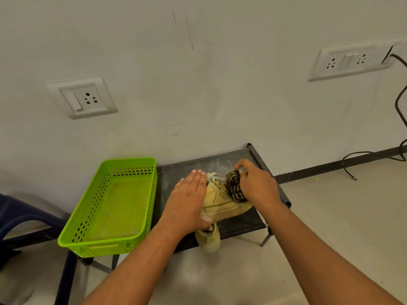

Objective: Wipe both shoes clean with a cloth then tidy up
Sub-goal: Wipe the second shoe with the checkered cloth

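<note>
Head view: tan shoe (222,201) lies on black rack (244,223), long axis roughly left to right. Left hand (187,201) presses flat on it, fingers straight. Right hand (255,183) is nearer the upper and grips a bunched checked cloth (234,187) against it. Second shoe (209,238) sits at the front edge.

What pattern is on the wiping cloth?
The cloth is dark brown and tan checked, seen in the head view.

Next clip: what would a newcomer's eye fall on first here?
The bright green basket sits at the left end of the black rack. Beside it, the left hand lies flat on a tan shoe while the right hand presses a checked cloth onto it.
</note>
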